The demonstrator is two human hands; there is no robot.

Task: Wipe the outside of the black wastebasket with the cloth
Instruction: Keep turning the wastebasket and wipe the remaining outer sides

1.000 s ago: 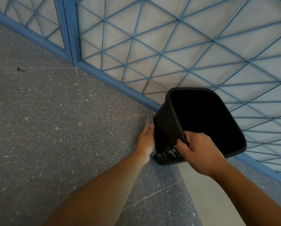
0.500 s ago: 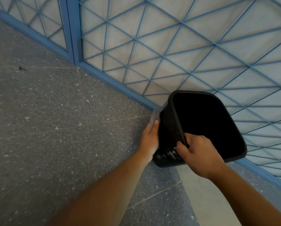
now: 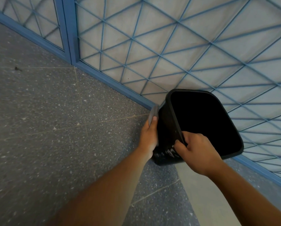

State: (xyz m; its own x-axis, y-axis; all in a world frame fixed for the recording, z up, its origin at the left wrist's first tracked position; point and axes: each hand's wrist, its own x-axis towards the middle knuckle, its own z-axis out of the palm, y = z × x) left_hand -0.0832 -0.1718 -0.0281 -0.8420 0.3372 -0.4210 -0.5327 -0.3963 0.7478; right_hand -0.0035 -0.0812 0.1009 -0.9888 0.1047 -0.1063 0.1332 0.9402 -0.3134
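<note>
Wastebasket (image 3: 167, 128) base hidden; cloth (image 3: 153, 114) mostly behind left hand (image 3: 148, 137)

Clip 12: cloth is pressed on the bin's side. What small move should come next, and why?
Probably draw the left hand and cloth back down the wastebasket wall toward its base. The cloth sits near the rim, the right hand steadies the rim, and pale marks show low on that wall.
</note>
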